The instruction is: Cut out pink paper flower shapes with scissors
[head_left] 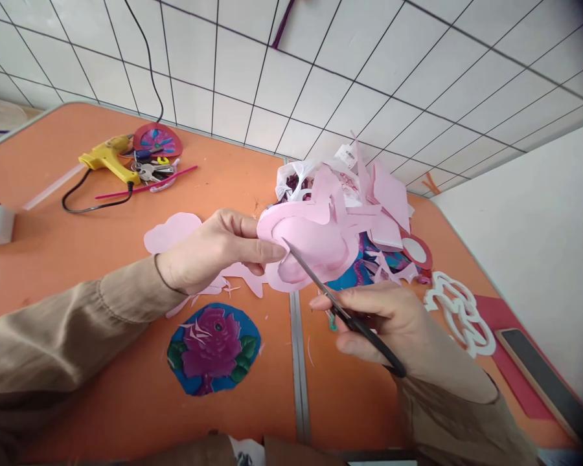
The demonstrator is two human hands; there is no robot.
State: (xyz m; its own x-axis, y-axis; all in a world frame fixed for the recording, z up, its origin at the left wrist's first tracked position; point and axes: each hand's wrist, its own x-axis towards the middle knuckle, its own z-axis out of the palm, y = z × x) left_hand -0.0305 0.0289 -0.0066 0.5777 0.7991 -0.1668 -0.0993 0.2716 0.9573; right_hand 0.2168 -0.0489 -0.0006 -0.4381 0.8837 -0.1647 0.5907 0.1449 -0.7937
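Note:
My left hand (228,246) pinches the edge of a pink foam sheet (315,236) between thumb and fingers, holding it above the table. My right hand (383,323) grips a pair of scissors (352,317) with black handles. Their blades point up and left, the tips at the pink sheet close to my left thumb. A curved cut line runs through the sheet. Below, a round blue fabric piece with a purple flower (214,349) lies flat, a few thin pink slivers on it. A pink cloud-shaped cutout (172,233) rests beyond my left wrist.
On the orange table (102,272), a yellow glue gun (109,160) and keys (153,171) lie at the far left. Pink scraps (388,194) and a plastic bag (296,178) are heaped at the back. White cutout outlines (461,314) and a phone (534,369) lie right.

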